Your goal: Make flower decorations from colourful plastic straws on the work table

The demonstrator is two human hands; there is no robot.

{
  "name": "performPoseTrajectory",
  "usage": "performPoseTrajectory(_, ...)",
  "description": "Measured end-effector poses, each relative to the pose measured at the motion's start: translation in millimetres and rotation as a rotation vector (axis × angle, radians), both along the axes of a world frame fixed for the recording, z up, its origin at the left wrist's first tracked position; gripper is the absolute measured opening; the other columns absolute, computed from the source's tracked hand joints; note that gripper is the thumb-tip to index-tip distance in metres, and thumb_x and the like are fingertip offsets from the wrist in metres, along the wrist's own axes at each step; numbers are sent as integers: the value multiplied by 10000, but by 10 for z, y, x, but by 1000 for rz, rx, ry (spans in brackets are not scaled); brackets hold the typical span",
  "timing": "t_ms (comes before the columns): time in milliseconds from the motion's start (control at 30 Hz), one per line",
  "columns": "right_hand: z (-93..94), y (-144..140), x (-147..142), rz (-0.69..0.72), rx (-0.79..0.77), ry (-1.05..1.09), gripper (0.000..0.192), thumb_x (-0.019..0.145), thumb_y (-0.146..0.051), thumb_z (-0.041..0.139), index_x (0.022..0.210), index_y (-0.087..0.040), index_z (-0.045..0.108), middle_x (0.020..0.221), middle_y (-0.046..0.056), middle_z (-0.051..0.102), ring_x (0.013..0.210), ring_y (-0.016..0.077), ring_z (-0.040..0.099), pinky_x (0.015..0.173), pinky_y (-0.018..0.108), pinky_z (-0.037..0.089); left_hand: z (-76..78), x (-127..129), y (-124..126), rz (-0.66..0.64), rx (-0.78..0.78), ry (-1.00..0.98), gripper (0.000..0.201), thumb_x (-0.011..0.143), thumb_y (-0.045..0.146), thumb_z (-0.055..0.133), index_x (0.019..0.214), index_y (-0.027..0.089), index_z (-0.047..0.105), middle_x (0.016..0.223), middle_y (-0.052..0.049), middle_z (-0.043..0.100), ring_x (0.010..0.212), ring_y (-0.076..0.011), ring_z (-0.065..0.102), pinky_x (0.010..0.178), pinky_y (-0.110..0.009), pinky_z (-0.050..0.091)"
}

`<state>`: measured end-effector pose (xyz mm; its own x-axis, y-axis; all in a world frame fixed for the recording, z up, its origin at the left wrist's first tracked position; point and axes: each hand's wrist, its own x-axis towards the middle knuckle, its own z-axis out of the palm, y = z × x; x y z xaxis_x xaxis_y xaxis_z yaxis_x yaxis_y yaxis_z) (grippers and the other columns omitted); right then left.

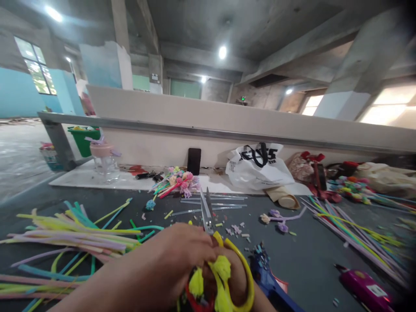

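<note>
Left hand pinches yellow fuzzy pieces; right hand, mostly hidden, grips the yellow scissors, blades nearly closed—trimming underway, needing steady aim.

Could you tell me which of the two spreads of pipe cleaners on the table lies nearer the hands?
The left pile of pipe cleaners; its ends reach the left hand, while the right pile lies apart.

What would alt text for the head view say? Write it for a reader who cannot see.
Two hands meet low in the frame: the right hand grips yellow-handled scissors, blades pointing away, while the left hand pinches a fuzzy yellow piece. Colourful pipe cleaners lie spread over the dark table.
</note>
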<state>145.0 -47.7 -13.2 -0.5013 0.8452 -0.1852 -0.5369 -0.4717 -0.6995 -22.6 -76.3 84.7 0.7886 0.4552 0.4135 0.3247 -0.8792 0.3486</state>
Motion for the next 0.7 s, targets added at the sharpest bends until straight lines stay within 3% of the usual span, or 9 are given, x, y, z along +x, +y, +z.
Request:
performPoseTrajectory(100,34,-23,-10,164,-31,-2,159,606,-238,541,539,-99,582,325,-35,389,264,48,278,295,173,205,-161,32,341,84,31,99,238,780,156,405,916,207,593,901,-53,631,846,-179,535,778,-323,408)
performPoseTrajectory(167,41,-22,-23,169,-48,10,149,600,-242,542,530,-111,564,333,-45,381,270,39,266,298,166,198,-256,30,445,127,74,172,136,763,171,461,834,194,575,880,-44,622,820,-176,523,752,-306,395)
performPoseTrajectory(333,-31,16,-48,115,-80,37,176,611,-240,529,473,-133,506,360,-35,401,298,46,306,318,170,226,-345,38,468,169,142,268,56,752,206,503,775,197,552,827,-30,597,757,-179,511,678,-291,389)
performPoseTrajectory(433,-30,19,-49,143,-89,104,245,599,-236,547,406,-149,422,339,-49,353,286,29,261,311,163,193,-340,51,457,169,107,267,63,756,196,496,769,204,558,850,-28,581,774,-168,520,670,-264,400)
performPoseTrajectory(533,5,8,-62,168,-90,111,246,606,-241,574,426,-148,435,334,-57,342,285,24,237,312,161,179,-353,51,461,164,75,261,63,758,187,491,767,202,551,868,-32,572,799,-166,526,685,-249,412)
performPoseTrajectory(600,13,12,-82,124,-76,83,228,629,-262,592,469,-150,473,347,-49,372,295,40,269,318,169,200,-378,35,481,143,60,239,73,758,179,488,805,198,540,886,-37,574,827,-168,523,720,-248,413)
performPoseTrajectory(700,-8,60,-103,-79,3,54,157,622,-263,634,569,-150,540,380,-35,437,328,70,349,335,185,255,-418,-31,552,146,17,142,134,766,129,447,858,192,522,899,-38,575,856,-158,512,763,-239,400)
